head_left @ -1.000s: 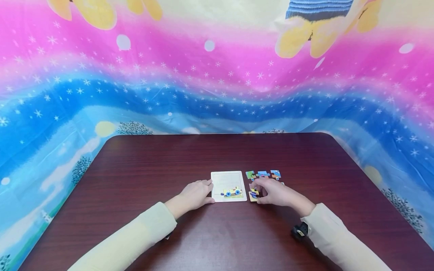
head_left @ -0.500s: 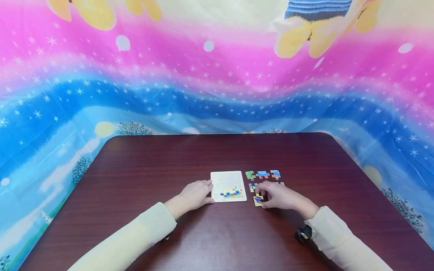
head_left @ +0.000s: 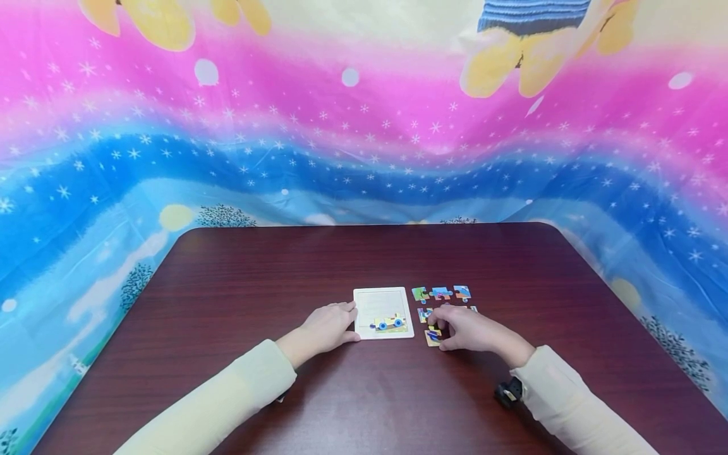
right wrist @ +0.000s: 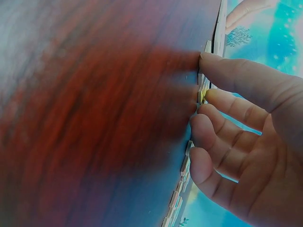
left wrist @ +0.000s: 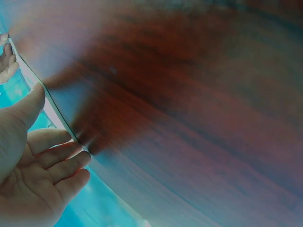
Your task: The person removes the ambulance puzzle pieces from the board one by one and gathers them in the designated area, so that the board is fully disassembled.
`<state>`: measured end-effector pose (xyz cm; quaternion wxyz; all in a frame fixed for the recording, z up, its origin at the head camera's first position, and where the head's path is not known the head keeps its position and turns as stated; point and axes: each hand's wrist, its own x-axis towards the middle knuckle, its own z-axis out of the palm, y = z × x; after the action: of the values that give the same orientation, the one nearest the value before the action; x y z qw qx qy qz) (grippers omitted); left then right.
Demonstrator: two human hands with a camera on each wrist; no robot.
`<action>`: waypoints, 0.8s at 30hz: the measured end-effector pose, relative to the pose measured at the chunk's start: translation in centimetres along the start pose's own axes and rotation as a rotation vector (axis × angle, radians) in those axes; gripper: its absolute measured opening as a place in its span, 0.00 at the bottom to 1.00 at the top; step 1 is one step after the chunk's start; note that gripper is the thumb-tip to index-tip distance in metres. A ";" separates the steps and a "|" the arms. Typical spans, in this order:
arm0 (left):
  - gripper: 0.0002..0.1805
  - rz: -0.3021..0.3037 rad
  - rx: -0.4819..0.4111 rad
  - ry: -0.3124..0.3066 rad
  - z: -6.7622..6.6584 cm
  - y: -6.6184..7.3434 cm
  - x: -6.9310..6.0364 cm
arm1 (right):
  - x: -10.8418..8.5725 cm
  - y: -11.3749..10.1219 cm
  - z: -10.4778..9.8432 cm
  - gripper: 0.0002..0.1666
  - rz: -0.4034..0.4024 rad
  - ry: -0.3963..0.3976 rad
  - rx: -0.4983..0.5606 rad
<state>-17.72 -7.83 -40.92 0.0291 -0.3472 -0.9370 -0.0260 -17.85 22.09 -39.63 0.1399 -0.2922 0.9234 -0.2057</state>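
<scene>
A white puzzle frame [head_left: 382, 301] lies flat on the table, with joined pieces showing blue car wheels [head_left: 390, 324] in its lower right part. My left hand [head_left: 324, 327] rests against the frame's left side, fingers and thumb spread along that edge. To the right of the frame, my right hand [head_left: 465, 326] pinches a yellow and purple puzzle piece [head_left: 433, 338] between thumb and fingers at table level. In the right wrist view, its thumb [right wrist: 236, 73] and fingers touch thin pieces seen edge-on. The hand partly covers the pieces beneath it.
Several loose puzzle pieces lie right of the frame, among them a green one [head_left: 420, 293], a blue one [head_left: 440, 293] and an orange-blue one [head_left: 462, 292]. Another piece [head_left: 424, 315] sits beside the right fingers. A patterned cloth [head_left: 364, 126] hangs behind the dark table [head_left: 273, 259].
Over the first half second, my right hand drew the yellow and purple puzzle piece slightly right and nearer, away from the frame. Since then it stays nearly still. My left hand has not moved.
</scene>
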 end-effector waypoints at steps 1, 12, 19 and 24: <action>0.23 0.000 0.000 0.000 0.0 0.0 0.0 | 0.0 0.0 0.0 0.21 0.005 -0.002 0.004; 0.24 -0.006 -0.001 -0.006 -0.1 0.0 -0.1 | 0.6 -0.4 -0.4 0.20 -0.034 0.045 0.021; 0.24 -0.010 -0.006 -0.012 -0.1 0.1 -0.1 | 1.7 -1.5 -0.6 0.21 -0.124 0.100 -0.022; 0.23 -0.005 -0.004 -0.008 -0.1 0.1 -0.1 | 2.7 -2.4 -0.3 0.22 -0.120 0.086 -0.014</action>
<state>-17.58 -7.83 -40.81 0.0246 -0.3448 -0.9380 -0.0264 -18.93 18.78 -38.58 0.0856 -0.3390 0.9108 -0.2194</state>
